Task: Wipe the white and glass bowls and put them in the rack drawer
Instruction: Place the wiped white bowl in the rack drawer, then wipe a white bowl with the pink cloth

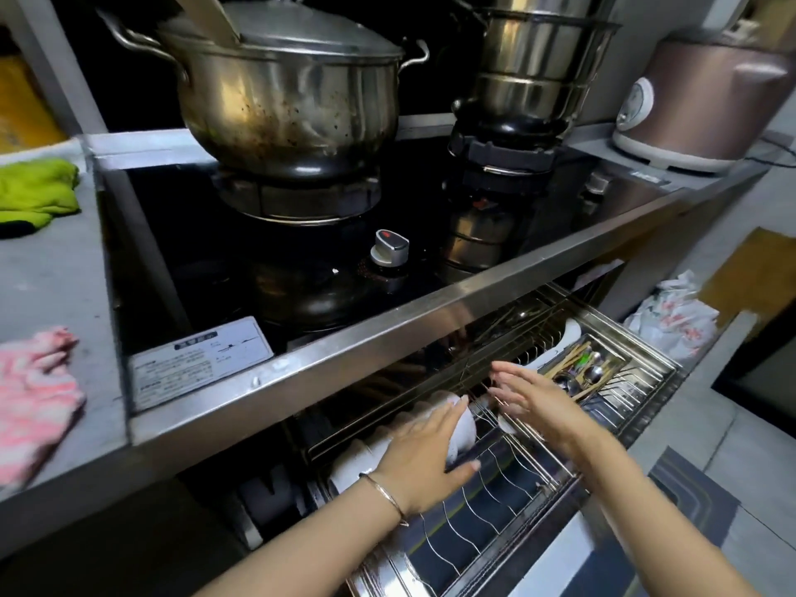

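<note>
Left hand [424,450]: fingers straight and together, thumb spread. The palm lies flat on the end white bowl [464,430], which stands on edge in a row at the left of the pulled-out rack drawer [508,501]. Bangle [387,495] on the wrist.

Right hand [532,400]: open, fingers extended and slightly fanned, blurred, holding nothing, above the rack wires beside the cutlery basket [581,374]. Both forearms reach in from below.

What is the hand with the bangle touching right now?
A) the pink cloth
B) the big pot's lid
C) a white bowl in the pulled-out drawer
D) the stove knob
C: the left hand lies with straight fingers on a white bowl standing in the rack drawer.
</note>
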A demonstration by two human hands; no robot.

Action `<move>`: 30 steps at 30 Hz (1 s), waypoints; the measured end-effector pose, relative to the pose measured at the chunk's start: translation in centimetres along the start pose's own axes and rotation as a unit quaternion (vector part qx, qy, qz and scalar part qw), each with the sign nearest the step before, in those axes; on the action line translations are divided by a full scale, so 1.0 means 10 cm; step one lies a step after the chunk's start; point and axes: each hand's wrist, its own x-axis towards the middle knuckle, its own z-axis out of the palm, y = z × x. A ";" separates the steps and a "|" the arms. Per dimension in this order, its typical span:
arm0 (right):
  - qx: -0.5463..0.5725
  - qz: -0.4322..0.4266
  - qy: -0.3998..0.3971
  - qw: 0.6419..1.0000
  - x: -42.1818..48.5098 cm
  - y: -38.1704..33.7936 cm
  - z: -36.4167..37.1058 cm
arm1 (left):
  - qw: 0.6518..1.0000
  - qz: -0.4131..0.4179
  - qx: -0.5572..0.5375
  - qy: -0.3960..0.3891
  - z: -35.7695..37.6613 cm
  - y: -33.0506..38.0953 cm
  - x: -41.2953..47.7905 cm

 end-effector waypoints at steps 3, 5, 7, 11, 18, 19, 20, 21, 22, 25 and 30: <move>0.038 -0.053 -0.012 0.998 -0.53 -0.26 -0.03 | 0.996 0.068 -0.013 0.056 -0.50 0.34 -0.38; 0.029 -0.099 -0.007 0.995 -0.87 -0.49 0.04 | 0.987 0.108 -0.003 0.117 -0.86 0.51 -0.68; 0.012 -0.146 -0.015 0.989 -1.21 -0.73 0.22 | 0.977 0.135 0.010 0.167 -1.18 0.58 -1.02; -0.053 -0.237 -0.044 0.969 -1.77 -1.18 0.76 | 0.963 0.146 0.070 0.218 -1.66 0.44 -1.69; -0.115 -0.327 -0.126 0.930 -2.13 -1.56 1.92 | 0.949 0.017 0.099 0.298 -2.17 -0.30 -2.69; -0.132 -0.328 -0.143 0.925 -2.14 -1.57 2.09 | 0.947 -0.004 0.105 0.304 -2.20 -0.42 -2.81; -0.154 -0.327 -0.156 0.919 -2.14 -1.57 2.24 | 0.946 -0.025 0.113 0.304 -2.23 -0.52 -2.92; -0.176 -0.326 -0.167 0.914 -2.14 -1.55 2.38 | 0.945 -0.047 0.116 0.301 -2.26 -0.60 -3.02; -0.195 -0.329 -0.179 0.906 -2.14 -1.52 2.52 | 0.946 -0.068 0.114 0.296 -2.28 -0.67 -3.11; -0.273 -0.373 -0.177 0.869 -2.13 -1.43 2.88 | 0.943 -0.105 0.120 0.294 -2.31 -0.82 -3.32; -0.397 -0.446 -0.059 0.800 -2.02 -1.37 3.17 | 0.941 -0.123 0.096 0.300 -2.34 -0.86 -3.56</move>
